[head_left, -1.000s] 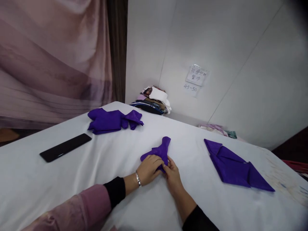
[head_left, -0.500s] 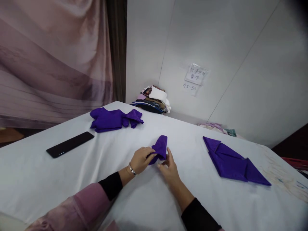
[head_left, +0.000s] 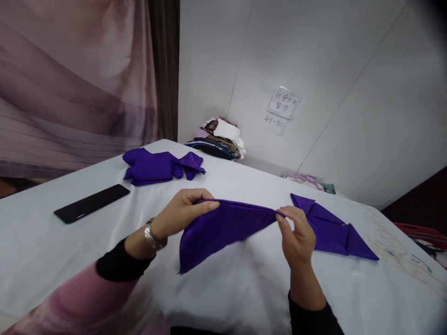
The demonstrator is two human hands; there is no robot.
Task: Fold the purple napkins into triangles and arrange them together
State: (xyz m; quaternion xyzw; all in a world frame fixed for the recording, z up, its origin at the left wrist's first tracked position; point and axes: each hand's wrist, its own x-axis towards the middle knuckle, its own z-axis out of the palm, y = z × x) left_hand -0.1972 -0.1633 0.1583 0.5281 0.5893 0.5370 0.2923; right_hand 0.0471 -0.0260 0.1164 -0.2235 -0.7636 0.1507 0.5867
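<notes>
A purple cloth napkin [head_left: 223, 228] is stretched between my two hands above the white-covered table. My left hand [head_left: 183, 211], with a silver band at the wrist, pinches its upper edge at the left. At the right, my right hand [head_left: 298, 232] grips the tapered corner between thumb and fingers. The napkin's lower left part hangs down in a point. Behind my right hand lies a second purple napkin [head_left: 331, 235], folded flat with pointed ends and partly covered by that hand. A crumpled purple cloth bundle [head_left: 153, 167] sits farther back at the left.
On the left of the white tablecloth [head_left: 87, 251] lies a black flat slab [head_left: 92, 203]. Beyond the far edge is a stack of folded clothes [head_left: 218, 138]. A paper sign [head_left: 283, 102] hangs on the grey wall. More cloth [head_left: 307, 181] shows behind the right edge.
The small bunched napkin has been lifted and spread out between my hands, which have moved apart and closer to me. The view has shifted slightly.
</notes>
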